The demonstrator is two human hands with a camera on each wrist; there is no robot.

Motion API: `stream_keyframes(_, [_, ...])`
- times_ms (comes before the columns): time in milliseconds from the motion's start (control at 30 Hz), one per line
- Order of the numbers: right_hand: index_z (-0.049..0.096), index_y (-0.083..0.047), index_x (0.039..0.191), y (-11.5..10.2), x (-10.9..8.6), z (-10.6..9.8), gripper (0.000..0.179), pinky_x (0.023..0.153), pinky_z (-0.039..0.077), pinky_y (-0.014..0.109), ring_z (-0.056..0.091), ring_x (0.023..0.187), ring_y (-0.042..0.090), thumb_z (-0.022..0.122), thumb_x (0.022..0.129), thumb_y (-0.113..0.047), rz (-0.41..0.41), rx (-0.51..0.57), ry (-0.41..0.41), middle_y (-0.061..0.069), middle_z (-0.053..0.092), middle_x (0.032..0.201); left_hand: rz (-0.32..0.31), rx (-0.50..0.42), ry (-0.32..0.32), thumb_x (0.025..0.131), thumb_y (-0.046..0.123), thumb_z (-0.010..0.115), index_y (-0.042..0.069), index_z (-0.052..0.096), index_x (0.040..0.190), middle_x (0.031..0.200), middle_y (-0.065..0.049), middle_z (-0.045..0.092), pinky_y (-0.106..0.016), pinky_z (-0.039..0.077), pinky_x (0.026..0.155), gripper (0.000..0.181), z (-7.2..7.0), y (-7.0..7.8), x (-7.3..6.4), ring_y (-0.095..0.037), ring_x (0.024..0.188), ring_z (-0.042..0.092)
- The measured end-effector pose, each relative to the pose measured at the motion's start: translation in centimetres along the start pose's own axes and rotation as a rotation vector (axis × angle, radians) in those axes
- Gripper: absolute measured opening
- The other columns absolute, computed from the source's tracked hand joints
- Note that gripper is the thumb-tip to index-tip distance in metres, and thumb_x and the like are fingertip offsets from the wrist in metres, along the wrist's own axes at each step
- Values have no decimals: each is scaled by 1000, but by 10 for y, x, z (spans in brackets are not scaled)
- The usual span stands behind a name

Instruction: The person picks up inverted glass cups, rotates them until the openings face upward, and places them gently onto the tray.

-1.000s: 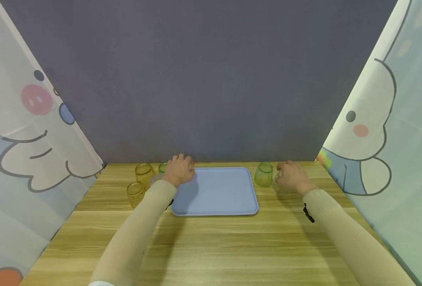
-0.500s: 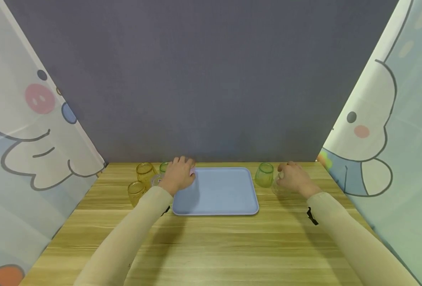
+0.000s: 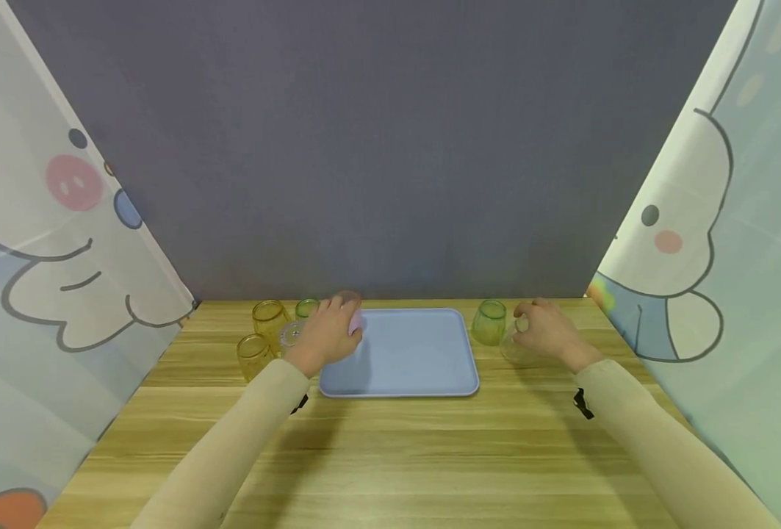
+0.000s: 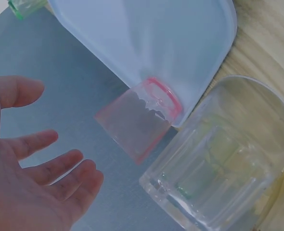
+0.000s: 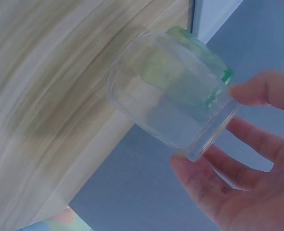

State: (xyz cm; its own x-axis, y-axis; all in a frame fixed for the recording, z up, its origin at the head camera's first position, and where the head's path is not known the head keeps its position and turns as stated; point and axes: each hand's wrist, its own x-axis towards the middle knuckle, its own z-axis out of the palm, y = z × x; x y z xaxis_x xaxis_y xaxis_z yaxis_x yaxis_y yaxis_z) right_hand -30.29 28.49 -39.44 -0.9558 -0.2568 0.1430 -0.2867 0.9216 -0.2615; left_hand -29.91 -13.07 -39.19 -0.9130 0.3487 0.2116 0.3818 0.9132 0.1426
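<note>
A pink-rimmed glass (image 4: 137, 120) stands at the back left corner of the light blue tray (image 3: 400, 353). My left hand (image 3: 327, 334) is just left of this glass; in the left wrist view its fingers (image 4: 60, 166) are spread, with a gap between them and the glass. A clear ribbed glass (image 4: 219, 159) stands close by. To the right of the tray, my right hand (image 5: 257, 159) pinches the upper end of a clear glass (image 5: 137, 91) between thumb and fingers. Beside that glass stands a green glass (image 3: 489, 323).
Two yellow glasses (image 3: 254, 357) and another green glass (image 3: 307, 308) stand on the wooden table (image 3: 403, 455) left of the tray. A dark grey panel (image 3: 390, 147) rises behind the table, and printed cloths (image 3: 674, 220) hang on both sides.
My left hand has drawn back slightly to the left, and more of the pink glass shows. The right hand has barely moved and stays at the clear glass.
</note>
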Motion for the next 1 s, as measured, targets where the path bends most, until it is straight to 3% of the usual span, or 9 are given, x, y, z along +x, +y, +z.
stream_keyframes(267, [66, 4, 119, -3, -3, -4, 43, 85, 48, 63, 54, 110, 53, 71, 85, -21, -9, 10, 24, 29, 59, 116, 15, -2, 9, 96, 28, 64, 3, 42, 152, 143, -27, 49, -60, 41, 106, 65, 2, 3, -7, -46, 132, 47])
stream_keyframes(733, [68, 4, 116, -11, -8, -11, 39, 90, 46, 63, 56, 109, 52, 71, 85, -19, -45, 38, 63, 29, 62, 115, 35, -32, 31, 96, 31, 65, 3, 49, 145, 137, -26, 51, -58, 37, 110, 59, 5, 7, -14, -46, 130, 47])
stream_keyframes(1000, [67, 4, 118, -15, -12, -6, 40, 89, 48, 61, 60, 105, 47, 71, 85, -16, -72, 90, 87, 27, 63, 114, 35, -71, 30, 95, 29, 66, 2, 51, 144, 134, -23, 54, -56, 42, 105, 57, 8, 8, -18, -43, 125, 52])
